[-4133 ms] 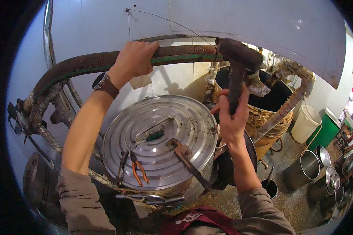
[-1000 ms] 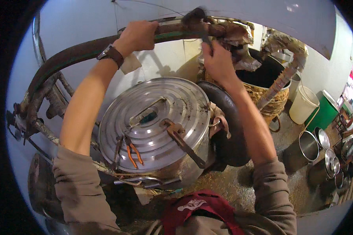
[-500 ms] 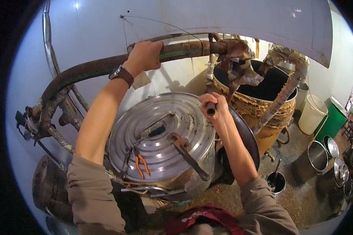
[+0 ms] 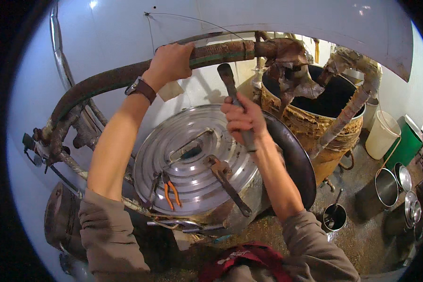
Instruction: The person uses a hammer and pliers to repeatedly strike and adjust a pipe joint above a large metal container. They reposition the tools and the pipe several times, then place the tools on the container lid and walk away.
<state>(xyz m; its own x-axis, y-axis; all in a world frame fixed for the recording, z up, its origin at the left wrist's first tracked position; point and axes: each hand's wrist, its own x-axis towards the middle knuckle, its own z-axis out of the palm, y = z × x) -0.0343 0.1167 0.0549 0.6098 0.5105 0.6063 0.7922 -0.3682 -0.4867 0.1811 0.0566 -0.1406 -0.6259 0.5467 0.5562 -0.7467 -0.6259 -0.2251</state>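
The left hand point(image 4: 171, 63) is grasping a thick, rusty-brown, green-striped hose point(image 4: 113, 77), arching beyond the far edge of a round, ridged metal lid point(image 4: 197, 177); the right hand point(image 4: 243, 116) is clenching a dark hammer point(image 4: 229, 80) above its right edge.

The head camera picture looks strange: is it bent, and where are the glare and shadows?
Head view: fisheye bending, with black corners; head view: bright streaks on the ribbed metal lid, plus a glare spot high on the pale wall; head view: soft shadows behind and below the hose, and the drum's inside too dark to make out.
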